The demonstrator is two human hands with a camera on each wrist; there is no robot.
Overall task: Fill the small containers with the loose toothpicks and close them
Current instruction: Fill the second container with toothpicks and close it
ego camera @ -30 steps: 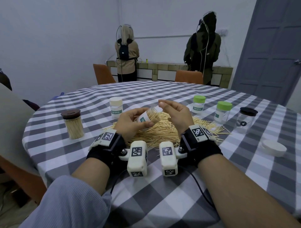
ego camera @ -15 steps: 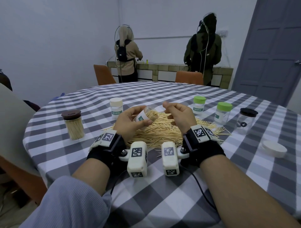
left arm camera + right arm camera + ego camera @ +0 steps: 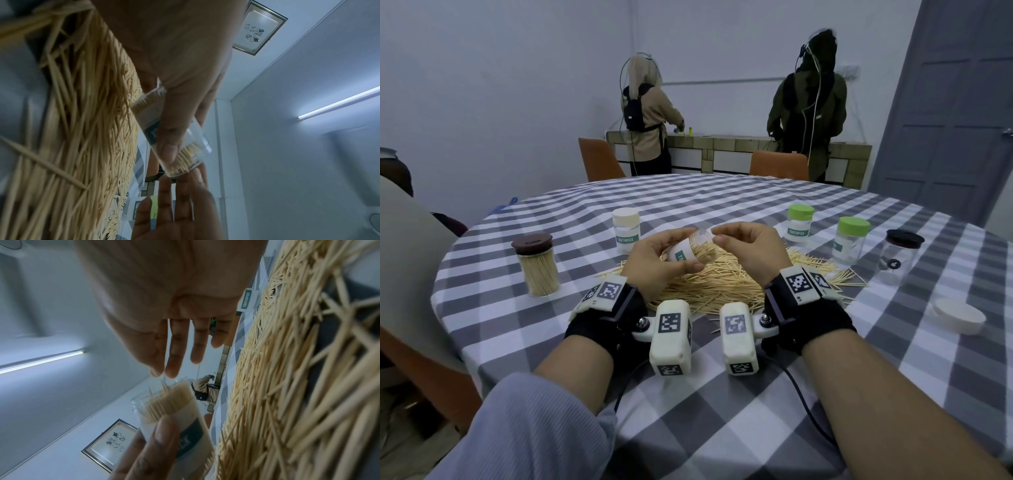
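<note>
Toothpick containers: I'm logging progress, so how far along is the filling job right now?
Done: the brown-lidded jar stands full and closed. In hand: the left hand grips an open container, already well packed, tilted toward the right hand, whose fingertips are at its mouth. Left: a big loose pile remains; the black-lidded jar looks empty; a white lid lies unused. I cannot judge the other capped containers' contents.
</note>
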